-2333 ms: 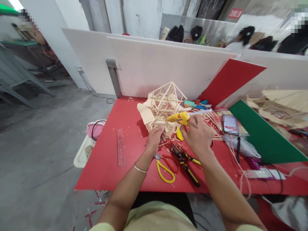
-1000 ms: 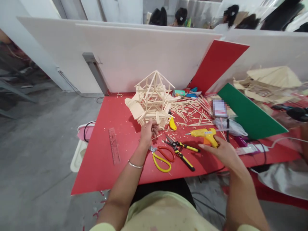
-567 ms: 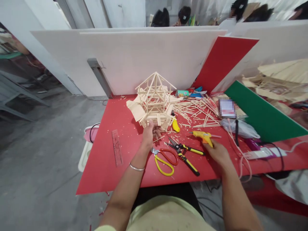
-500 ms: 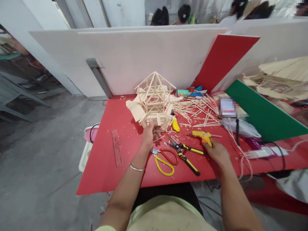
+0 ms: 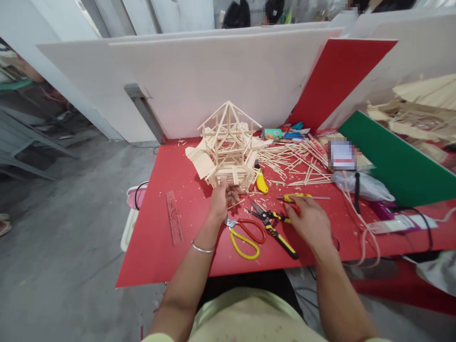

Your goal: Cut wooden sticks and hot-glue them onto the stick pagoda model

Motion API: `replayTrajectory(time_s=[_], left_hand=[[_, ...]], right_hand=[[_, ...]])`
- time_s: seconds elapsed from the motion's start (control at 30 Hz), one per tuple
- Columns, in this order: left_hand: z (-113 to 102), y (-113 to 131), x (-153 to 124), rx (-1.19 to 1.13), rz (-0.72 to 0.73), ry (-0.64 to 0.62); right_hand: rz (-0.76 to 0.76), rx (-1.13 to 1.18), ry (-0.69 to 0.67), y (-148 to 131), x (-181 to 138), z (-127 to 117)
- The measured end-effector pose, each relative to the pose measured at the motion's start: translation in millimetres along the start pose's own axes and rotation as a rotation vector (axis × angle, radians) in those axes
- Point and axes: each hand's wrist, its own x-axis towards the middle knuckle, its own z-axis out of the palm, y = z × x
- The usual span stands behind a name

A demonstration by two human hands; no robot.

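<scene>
A house-shaped model of thin wooden sticks (image 5: 228, 142) stands on the red table (image 5: 160, 256). My left hand (image 5: 219, 202) is closed on the model's front lower edge, fingers pinching the base. My right hand (image 5: 309, 223) lies curled over the handle of a yellow glue gun (image 5: 297, 195), which rests low on the table to the right of the model with its nozzle pointing left. The gun's handle is hidden under my fingers.
Yellow-and-red scissors (image 5: 245, 237) and yellow-handled snips (image 5: 276, 230) lie between my hands. A yellow knife (image 5: 262, 183), loose sticks (image 5: 295, 164), a ruler (image 5: 174, 217), a plastic bag (image 5: 363, 187) and cables surround them. A white partition (image 5: 199, 76), a red board (image 5: 338, 76) and a green board (image 5: 388, 161) close the back and right.
My right hand carried the glue gun away from the model, down to the table at the right, then drew it slightly leftward and lower. My left hand stayed on the model's base.
</scene>
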Motion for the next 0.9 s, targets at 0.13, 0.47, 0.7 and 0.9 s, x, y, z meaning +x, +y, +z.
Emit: replayTrajectory(time_s=[0.13,0.47,0.7,0.9], left_hand=[[-0.4,-0.3,0.5,0.01,-0.01,0.001],[-3.8,-5.8,2.2,0.011,0.008,0.009],[-8.9,-8.6,4.5,-0.031,0.015,0.07],[-7.9,-3.3,1.7,-0.01,-0.008,0.127]], right_hand=[[0.004,0.084,-0.104,-18.9,-0.4,5.0],[-0.316,-0.188,-0.35,-64.8,56.7,17.4],[-0.519,-0.147,-0.446,-60.9,83.4,52.7],[-0.516,0.033,-0.446,-50.4,88.8,62.2]])
